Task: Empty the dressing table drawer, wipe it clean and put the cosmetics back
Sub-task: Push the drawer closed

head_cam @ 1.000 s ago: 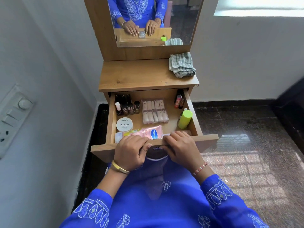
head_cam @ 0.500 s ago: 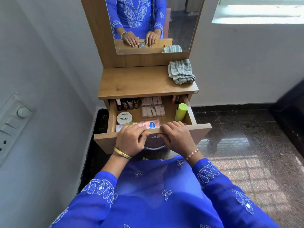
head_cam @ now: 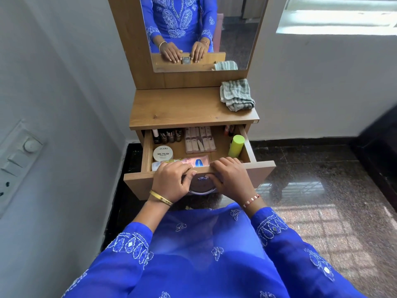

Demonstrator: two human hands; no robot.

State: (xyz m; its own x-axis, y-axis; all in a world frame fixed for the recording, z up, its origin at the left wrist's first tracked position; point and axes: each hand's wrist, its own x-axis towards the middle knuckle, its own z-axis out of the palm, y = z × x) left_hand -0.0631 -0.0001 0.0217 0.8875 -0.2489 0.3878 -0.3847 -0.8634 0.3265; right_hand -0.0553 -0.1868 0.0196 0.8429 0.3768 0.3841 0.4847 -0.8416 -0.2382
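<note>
- Nearest, at the bottom of the frame, blue embroidered sleeves (head_cam: pixel 137 239) lead up to both hands.
- Left hand (head_cam: pixel 171 181) is curled over the top edge of the drawer front (head_cam: pixel 137 183), fingers closed on the wood; a gold bangle (head_cam: pixel 160 197) sits at its wrist.
- Right hand (head_cam: pixel 229 179) grips the same edge just right of centre, fingers folded over it, with a beaded bracelet (head_cam: pixel 251 200) at the wrist. A round metal handle (head_cam: pixel 200 186) shows between the two hands.
- Drawer (head_cam: pixel 147 151) stands partly pulled out, mid-frame, with cosmetics inside: a pink tube (head_cam: pixel 193 161) lying along the front, a round white nail polish remover tub (head_cam: pixel 162 153) at left, a lime green bottle (head_cam: pixel 236 146) at right, a clear case of press-on nails (head_cam: pixel 200 139) in the middle, small nail polish bottles (head_cam: pixel 169 135) at the back left.
- Farther up, the dressing table top (head_cam: pixel 182 108) carries a folded grey-green cloth (head_cam: pixel 237 94) at its right rear corner.
- Farthest, the mirror (head_cam: pixel 236 29) reflects both hands.
</note>
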